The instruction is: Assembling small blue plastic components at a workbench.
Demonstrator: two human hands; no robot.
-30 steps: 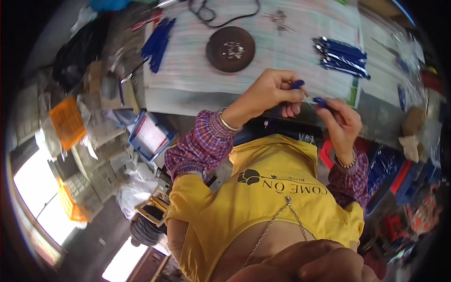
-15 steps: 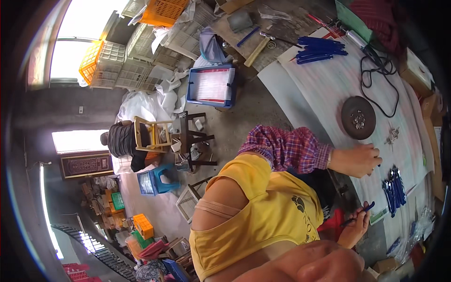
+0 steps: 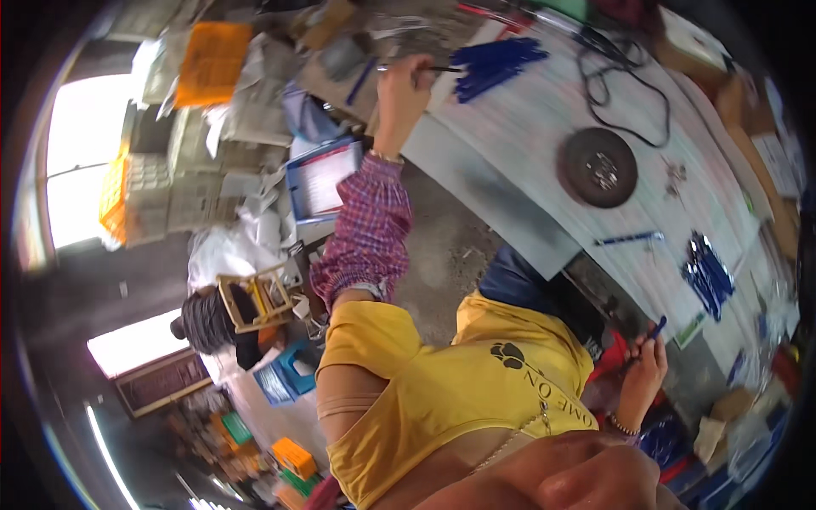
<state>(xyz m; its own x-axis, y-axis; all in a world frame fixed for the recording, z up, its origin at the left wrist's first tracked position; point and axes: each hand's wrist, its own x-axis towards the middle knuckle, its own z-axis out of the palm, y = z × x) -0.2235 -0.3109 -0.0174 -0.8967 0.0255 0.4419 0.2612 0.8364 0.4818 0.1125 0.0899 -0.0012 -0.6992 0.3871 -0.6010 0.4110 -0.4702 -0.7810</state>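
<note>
At the table's far left edge my left hand (image 3: 403, 89), in a plaid sleeve, is closed around a small hammer (image 3: 439, 69); its dark handle points right toward a pile of slim blue pieces (image 3: 497, 68). Low on the right, my right hand (image 3: 648, 367) grips a slim blue piece (image 3: 657, 327) whose tip sticks out past the fingers. A single blue strip (image 3: 627, 239) lies on the pale table covering (image 3: 527, 153). To its right is a second bunch of blue pieces (image 3: 707, 276) with shiny metal parts. Small metal parts lie in a round brown dish (image 3: 597, 189).
A black cord (image 3: 625, 123) loops behind the dish, near scattered small metal bits (image 3: 675, 178). Cardboard boxes (image 3: 693, 42) line the far edge. A blue bin (image 3: 319, 180) stands left of the table. Farther left, a person in dark clothes (image 3: 206, 327) sits near a wooden chair (image 3: 255, 299).
My left hand has swung far left from beside the dish and taken hold of the hammer. A blue strip now lies alone on the table. My right hand keeps its piece.
</note>
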